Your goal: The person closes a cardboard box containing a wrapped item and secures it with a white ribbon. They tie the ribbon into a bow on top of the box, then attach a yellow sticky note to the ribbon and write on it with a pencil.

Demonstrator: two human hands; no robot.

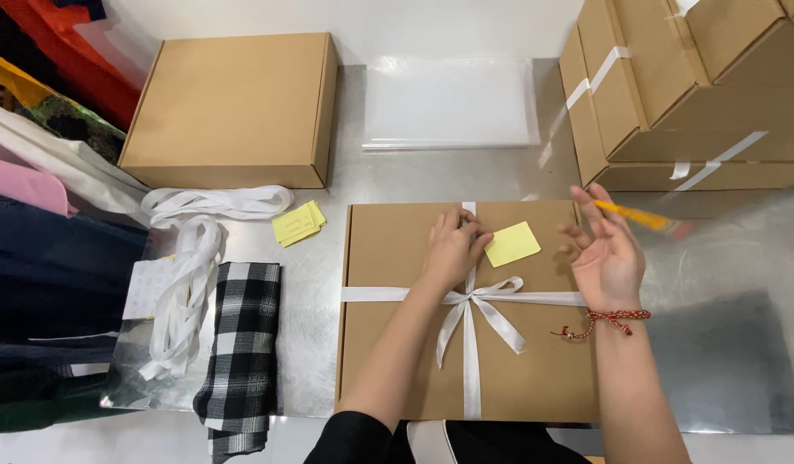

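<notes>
From the head camera, one flat brown box (397,344) lies on the steel counter (723,283), tied crosswise with one white ribbon (471,344) knotted in a bow. The left hand (453,249) rests fingers-down on the lid at the ribbon, its grip loosely curled on nothing. One yellow note (512,243) lies on the lid just beside it. The right hand (605,253) hovers palm-up over the box's right edge, fingers spread, with a blurred yellow pen (633,215) at its fingertips. One more closed box (234,107) sits far left; a stack of at least three boxes (672,94) stands far right. Loose ribbons (191,258), a small pile of notes (298,223) and one checked cloth (240,352) lie left.
</notes>
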